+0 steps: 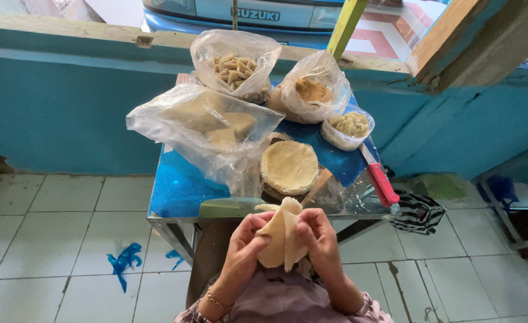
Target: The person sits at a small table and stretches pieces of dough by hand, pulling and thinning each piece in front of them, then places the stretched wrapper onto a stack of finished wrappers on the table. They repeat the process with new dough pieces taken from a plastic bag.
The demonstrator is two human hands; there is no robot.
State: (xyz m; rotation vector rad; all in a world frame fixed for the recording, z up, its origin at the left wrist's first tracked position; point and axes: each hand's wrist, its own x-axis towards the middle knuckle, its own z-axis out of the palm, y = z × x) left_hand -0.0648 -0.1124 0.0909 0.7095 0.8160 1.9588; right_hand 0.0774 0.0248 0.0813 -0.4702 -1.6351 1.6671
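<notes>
Thin pale dough wrapper (283, 236), folded, held up in front of the body, just off the near edge of the tabletop (180, 191). Left hand (244, 242) grip closed on wrapper's left side, fingers curled over it. Right hand (318, 238) grip closed on the right side, thumb on the fold. Both hands touching the wrapper, not the tabletop.

On the tabletop, near edge, centre: round stack of wrappers (289, 167), flat. Wooden stick (316, 186) leans just right of the stack. Red-handled knife (379, 177) along the right edge, handle toward the near corner. Small clear tub of pale filling (349, 128) behind the knife. Far edge: clear bag of rolled pieces (235, 66) and clear bag of brown crumbly stuff (312, 90), side by side. Left side: big clear bag of pale dough sheets (207, 128), overhanging the left edge. Blue plastic sheet (183, 185) covers the top.

Tiled floor (49, 239) below, blue plastic scrap (123, 260) on it, left.
</notes>
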